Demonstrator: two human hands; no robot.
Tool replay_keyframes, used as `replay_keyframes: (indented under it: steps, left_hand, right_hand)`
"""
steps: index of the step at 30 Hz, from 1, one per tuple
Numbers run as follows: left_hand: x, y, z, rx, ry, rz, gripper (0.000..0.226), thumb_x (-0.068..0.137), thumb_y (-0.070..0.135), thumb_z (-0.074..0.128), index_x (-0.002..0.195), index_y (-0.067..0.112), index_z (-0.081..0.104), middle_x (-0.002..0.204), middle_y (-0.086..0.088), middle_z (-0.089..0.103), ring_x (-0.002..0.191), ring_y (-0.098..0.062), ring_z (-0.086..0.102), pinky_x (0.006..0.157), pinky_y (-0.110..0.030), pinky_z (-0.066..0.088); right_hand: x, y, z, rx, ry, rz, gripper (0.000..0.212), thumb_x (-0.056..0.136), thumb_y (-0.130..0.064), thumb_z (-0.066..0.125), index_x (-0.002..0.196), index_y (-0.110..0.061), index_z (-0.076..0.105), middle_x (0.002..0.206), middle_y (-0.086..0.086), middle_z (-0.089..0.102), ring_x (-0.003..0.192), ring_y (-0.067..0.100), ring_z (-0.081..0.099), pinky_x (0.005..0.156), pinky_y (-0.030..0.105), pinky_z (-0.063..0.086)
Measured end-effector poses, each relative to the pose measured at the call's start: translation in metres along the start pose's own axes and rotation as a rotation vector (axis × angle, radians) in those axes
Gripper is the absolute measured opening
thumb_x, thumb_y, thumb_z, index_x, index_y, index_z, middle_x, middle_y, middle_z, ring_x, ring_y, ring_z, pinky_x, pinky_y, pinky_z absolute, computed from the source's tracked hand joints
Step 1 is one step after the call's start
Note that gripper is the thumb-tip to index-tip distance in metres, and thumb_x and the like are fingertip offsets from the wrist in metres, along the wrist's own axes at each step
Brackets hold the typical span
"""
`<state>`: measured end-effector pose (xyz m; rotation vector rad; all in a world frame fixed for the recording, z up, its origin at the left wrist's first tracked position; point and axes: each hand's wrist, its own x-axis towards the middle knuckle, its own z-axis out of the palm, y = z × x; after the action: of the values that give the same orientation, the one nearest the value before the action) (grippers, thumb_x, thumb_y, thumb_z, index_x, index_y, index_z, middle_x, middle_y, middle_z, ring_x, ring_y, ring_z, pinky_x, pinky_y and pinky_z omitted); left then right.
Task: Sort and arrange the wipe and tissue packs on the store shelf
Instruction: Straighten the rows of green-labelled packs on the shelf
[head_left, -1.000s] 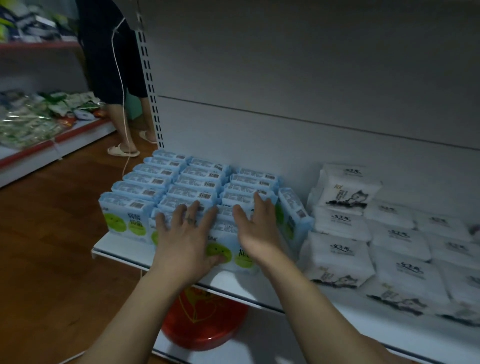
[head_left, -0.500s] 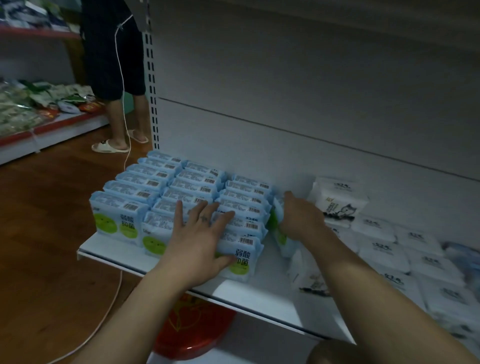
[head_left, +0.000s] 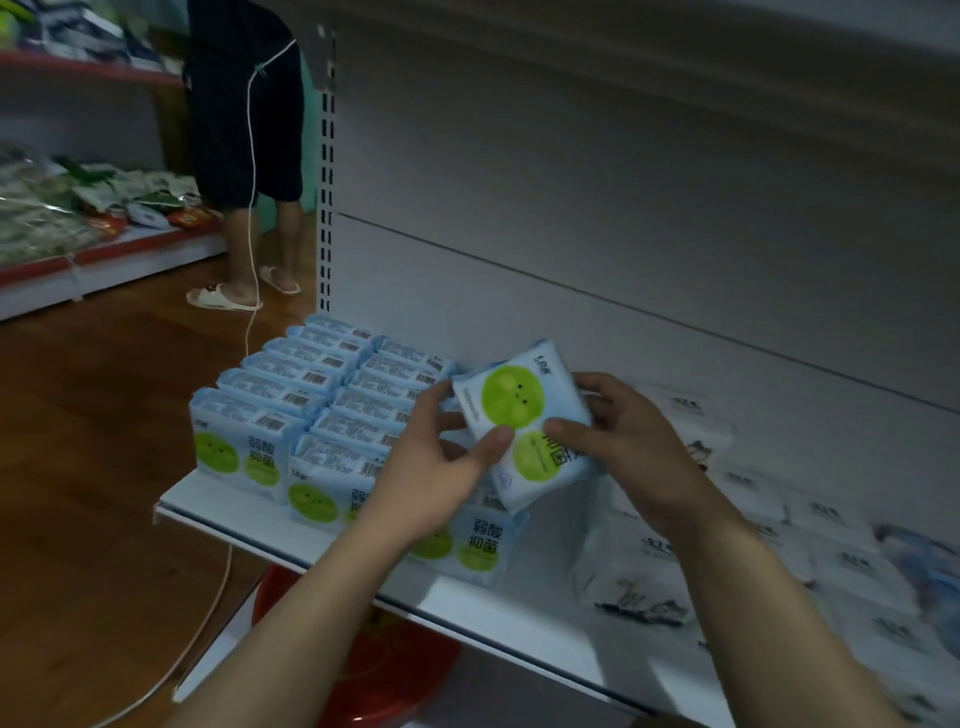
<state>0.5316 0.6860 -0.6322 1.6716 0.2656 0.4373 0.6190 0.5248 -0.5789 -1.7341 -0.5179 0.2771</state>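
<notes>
The light-blue plastic wipe pack (head_left: 511, 397), printed with two green circles, is held in the air between both hands, above the near end of the right-most row of standing light-blue wipe packs (head_left: 291, 384) on the white metal shelf (head_left: 519, 608). Its printed face is tipped up and its long axis runs far to near, slanting right at the near end, while the shelved packs stand with their long sides running left to right. I judge it needs turning before it can join them.

The left hand (head_left: 431, 473) pinches the pack's left edge, thumb on the face. The right hand (head_left: 634, 441) grips the right edge, its fingers curled round it. The left hand is nearer the rows. Soft white tissue packs with black cat print (head_left: 634, 561) lie to the right.
</notes>
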Motion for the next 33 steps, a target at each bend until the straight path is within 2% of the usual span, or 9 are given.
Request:
replay_keyframes:
  steps: [3, 6, 10, 13, 16, 22, 26, 30, 33]
  left_hand:
    - [0.008, 0.0, -0.006, -0.257, 0.082, -0.078, 0.049, 0.084, 0.019, 0.073, 0.125, 0.023, 0.047, 0.11, -0.002, 0.07, 0.085, -0.012, 0.071, 0.056, -0.024, 0.053]
    - [0.014, -0.002, -0.019, -0.352, 0.166, -0.091, 0.046, 0.086, 0.015, 0.07, 0.125, 0.021, 0.047, 0.107, -0.003, 0.071, 0.084, -0.016, 0.072, 0.058, -0.03, 0.056]
    - [0.017, -0.006, -0.04, 0.1, 0.151, -0.036, 0.048, 0.09, 0.034, 0.066, 0.129, 0.039, 0.039, 0.116, 0.016, 0.057, 0.091, -0.003, 0.062, 0.069, -0.021, 0.049]
    - [0.02, -0.015, -0.061, 0.606, 0.217, 0.034, 0.061, 0.089, 0.044, 0.062, 0.143, 0.03, 0.038, 0.139, 0.003, 0.044, 0.123, -0.021, 0.047, 0.096, -0.037, 0.044]
    - [0.022, -0.015, -0.082, 0.918, 0.288, 0.012, 0.058, 0.088, 0.051, 0.058, 0.14, 0.032, 0.041, 0.146, 0.0, 0.039, 0.133, -0.026, 0.033, 0.103, -0.045, 0.032]
    - [0.028, -0.026, -0.116, 1.072, 0.275, -0.153, 0.063, 0.087, 0.062, 0.049, 0.145, 0.042, 0.031, 0.158, 0.002, 0.022, 0.144, -0.027, 0.013, 0.11, -0.054, 0.019]
    - [0.029, -0.033, -0.12, 1.105, 0.219, -0.193, 0.065, 0.088, 0.068, 0.041, 0.146, 0.045, 0.026, 0.161, 0.002, 0.014, 0.147, -0.028, 0.006, 0.113, -0.058, 0.01]
    - [0.032, -0.038, -0.121, 1.102, 0.187, -0.198, 0.063, 0.089, 0.068, 0.039, 0.146, 0.043, 0.029, 0.161, 0.002, 0.016, 0.147, -0.027, 0.006, 0.113, -0.06, 0.008]
    - [0.033, -0.041, -0.12, 1.092, 0.179, -0.189, 0.062, 0.09, 0.066, 0.039, 0.146, 0.041, 0.029, 0.16, 0.001, 0.019, 0.147, -0.028, 0.008, 0.114, -0.061, 0.008]
  right_hand:
    - [0.004, -0.004, 0.009, -0.078, -0.061, -0.03, 0.043, 0.078, -0.017, 0.076, 0.118, -0.022, 0.063, 0.106, 0.003, 0.071, 0.092, 0.021, 0.07, 0.079, 0.037, 0.058]
    - [0.013, -0.011, 0.017, -0.145, -0.112, -0.01, 0.04, 0.081, -0.019, 0.075, 0.118, -0.026, 0.063, 0.105, 0.006, 0.068, 0.088, 0.02, 0.07, 0.068, 0.033, 0.059]
    - [0.05, -0.015, 0.029, -0.279, 0.062, -0.089, 0.031, 0.078, -0.007, 0.077, 0.102, -0.017, 0.061, 0.098, 0.008, 0.063, 0.082, 0.026, 0.068, 0.062, 0.037, 0.06]
    - [0.094, -0.012, 0.033, -0.512, 0.202, -0.188, 0.032, 0.076, -0.01, 0.078, 0.099, -0.019, 0.058, 0.095, 0.001, 0.062, 0.089, 0.025, 0.064, 0.078, 0.043, 0.057]
    - [0.13, -0.007, 0.044, -0.683, 0.236, -0.239, 0.035, 0.078, -0.016, 0.076, 0.108, -0.013, 0.06, 0.111, 0.01, 0.06, 0.097, 0.021, 0.056, 0.077, 0.025, 0.042]
    - [0.171, -0.001, 0.094, -0.701, 0.219, -0.341, 0.024, 0.081, -0.01, 0.069, 0.096, -0.013, 0.052, 0.106, 0.007, 0.045, 0.085, 0.019, 0.048, 0.067, 0.025, 0.034]
    - [0.174, 0.019, 0.111, -0.946, 0.202, -0.382, 0.016, 0.085, -0.014, 0.064, 0.098, -0.011, 0.055, 0.108, 0.007, 0.043, 0.089, 0.024, 0.05, 0.066, 0.029, 0.038]
    - [0.17, 0.026, 0.11, -1.011, 0.286, -0.387, 0.022, 0.087, -0.025, 0.065, 0.104, -0.012, 0.061, 0.114, 0.01, 0.046, 0.104, 0.025, 0.046, 0.075, 0.029, 0.039]
    - [0.162, 0.017, 0.102, -0.985, 0.237, -0.318, 0.034, 0.088, -0.029, 0.064, 0.119, -0.017, 0.061, 0.122, 0.012, 0.044, 0.114, 0.027, 0.044, 0.09, 0.035, 0.044]
